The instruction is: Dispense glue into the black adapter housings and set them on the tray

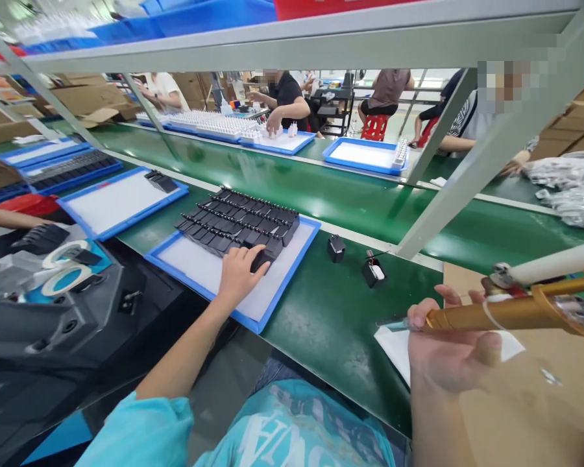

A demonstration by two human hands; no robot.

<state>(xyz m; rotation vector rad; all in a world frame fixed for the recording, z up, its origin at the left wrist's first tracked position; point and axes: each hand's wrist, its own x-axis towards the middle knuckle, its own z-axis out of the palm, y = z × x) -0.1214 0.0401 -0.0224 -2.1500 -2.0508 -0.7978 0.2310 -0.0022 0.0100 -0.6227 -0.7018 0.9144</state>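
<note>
My left hand (241, 275) has its thumb and fingers closed around a black adapter case (261, 259), at the near right end of the rows of black cases (233, 220). Small prongs stick up from these cases. They stand in a blue-rimmed tray (287, 285) with a white lining. To the right, my right hand (448, 344), palm turned up, has its fingers around the front of a gold tube-shaped tool (496, 316) with a clear nozzle. Between my hands, one black case (336, 248) and an open case (374, 271) with wires and something white inside lie on the green bench.
A second blue-rimmed tray (121, 201) holds a few black cases. Tape rolls (68, 279) lie on a grey machine at left. A slanted frame post (467, 175) crosses at right, near cardboard (530, 402). Co-workers sit beyond the green belt (282, 175); a shelf (272, 45) hangs above.
</note>
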